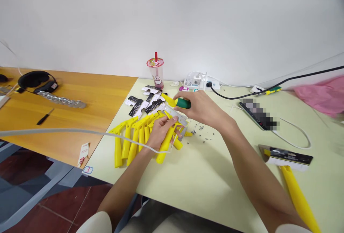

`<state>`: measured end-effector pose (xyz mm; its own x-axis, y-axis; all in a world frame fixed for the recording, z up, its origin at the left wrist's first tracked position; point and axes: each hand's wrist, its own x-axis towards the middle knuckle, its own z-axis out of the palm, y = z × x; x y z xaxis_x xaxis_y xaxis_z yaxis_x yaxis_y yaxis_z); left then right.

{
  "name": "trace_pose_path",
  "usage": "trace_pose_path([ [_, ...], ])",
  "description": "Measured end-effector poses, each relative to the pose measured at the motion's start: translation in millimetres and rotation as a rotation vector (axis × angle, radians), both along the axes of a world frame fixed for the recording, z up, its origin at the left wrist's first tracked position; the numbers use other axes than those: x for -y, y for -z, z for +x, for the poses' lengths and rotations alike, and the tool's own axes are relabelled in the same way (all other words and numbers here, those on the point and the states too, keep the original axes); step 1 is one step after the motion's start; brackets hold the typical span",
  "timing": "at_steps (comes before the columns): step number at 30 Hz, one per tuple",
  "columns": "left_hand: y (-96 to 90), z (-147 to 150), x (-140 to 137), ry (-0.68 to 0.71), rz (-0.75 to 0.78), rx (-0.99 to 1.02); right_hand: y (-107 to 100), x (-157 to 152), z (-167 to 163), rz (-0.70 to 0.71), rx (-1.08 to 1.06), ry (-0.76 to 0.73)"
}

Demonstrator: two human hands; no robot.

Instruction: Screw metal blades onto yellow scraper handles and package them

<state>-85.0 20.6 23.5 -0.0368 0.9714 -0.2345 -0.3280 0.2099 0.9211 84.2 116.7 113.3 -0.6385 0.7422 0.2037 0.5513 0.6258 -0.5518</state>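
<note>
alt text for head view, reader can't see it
Left hand holds a yellow handle with a metal plate; right hand holds a green-and-yellow tool nearby. More yellow handles, small metal bits and a lidded cup are on the table.

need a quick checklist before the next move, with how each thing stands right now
1. Left hand on the yellow plastic handle: ok, gripping it.
2. Right hand on the green-and-yellow tool: ok, fingers around it.
3. Tool's working end lined up: cannot tell, too unclear.
4. Small silver metal pieces gathered together: not ok, scattered loose.
5. Long whitish cable clear of the left wrist: not ok, it crosses there in this view.
6. Clear cup with red straw: ok, upright.
</note>
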Motion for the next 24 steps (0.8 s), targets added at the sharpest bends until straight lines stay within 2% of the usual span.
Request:
trace_pose_path([
  [2,0.5,0.7,-0.4,-0.003,0.0,-0.012,-4.6,-1.4,8.1,-0.013,-0.142,-0.031],
  [4,1.3,1.5,-0.7,-0.003,-0.003,-0.019,-10.7,-1.4,15.7,-0.091,-0.298,-0.059],
  [10,-0.2,3.7,0.6,0.029,0.003,-0.033,-24.8,-1.2,31.2,-0.486,-0.879,-0.102],
  [12,-1.4,4.4,1.7,0.055,0.001,-0.039,-28.1,-3.9,34.9,-0.536,-1.018,-0.096],
  [14,-1.5,5.1,2.5,0.072,0.002,-0.048,-31.2,-8.9,38.0,-0.547,-1.137,-0.011],
  [18,1.9,6.9,2.2,0.087,0.0,-0.076,-33.3,-22.8,40.9,-0.611,-1.254,0.13],
  [22,5.4,8.8,1.4,0.124,-0.008,-0.104,-28.3,-30.0,35.8,-0.752,-1.308,0.073],
  [24,5.9,9.4,1.5,0.141,-0.012,-0.115,-25.2,-28.1,31.9,-0.763,-1.299,0.057],
])
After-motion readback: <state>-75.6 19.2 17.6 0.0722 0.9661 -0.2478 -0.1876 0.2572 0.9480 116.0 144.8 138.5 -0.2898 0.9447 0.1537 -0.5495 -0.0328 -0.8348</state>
